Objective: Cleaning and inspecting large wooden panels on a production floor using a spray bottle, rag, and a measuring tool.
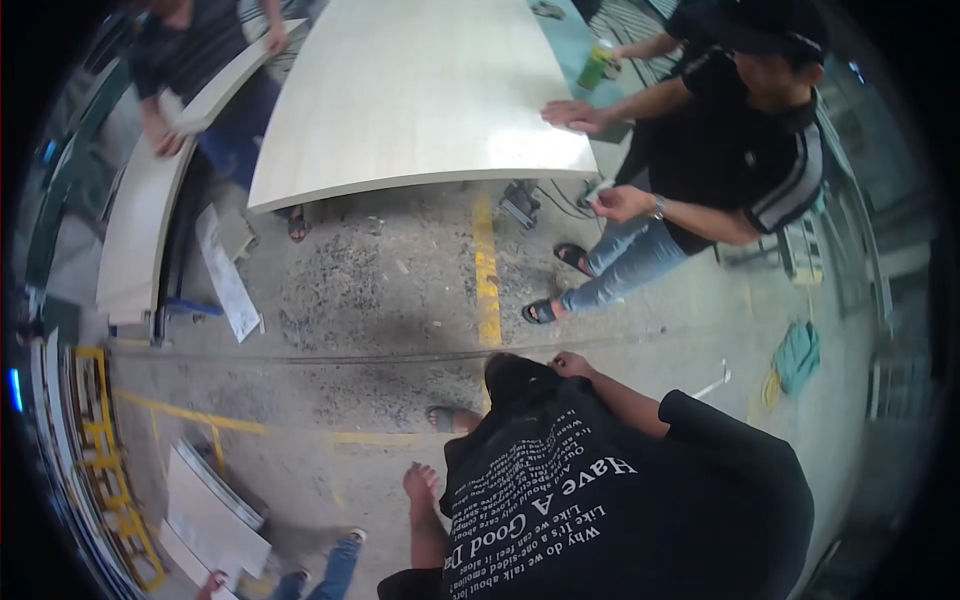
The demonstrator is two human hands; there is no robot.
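My left hand (pixel 422 483) hangs low over the concrete floor, left of my black printed shirt (pixel 640 500). Its fingers are loosely apart with nothing in them. On the other side my right hand (pixel 570 365) is beside the dark cloth at my waist. Its fingers are bent and mostly hidden, so their grip cannot be made out. Ahead, beyond reach of both hands, is a large pale wood-grain panel (pixel 420 100). A co-worker at the right rests a hand (pixel 575 115) on its edge and holds a small white piece in the other hand (pixel 622 203).
At the far left a person grips a long pale board (pixel 225 90). Offcuts (pixel 228 275) lean below it. More panels (pixel 215 510) lie lower left, near a yellow rack (pixel 105 450) and another person's legs (pixel 335 565). Green cloth (pixel 797 358) lies right. A green-filled bottle (pixel 597 65) is behind.
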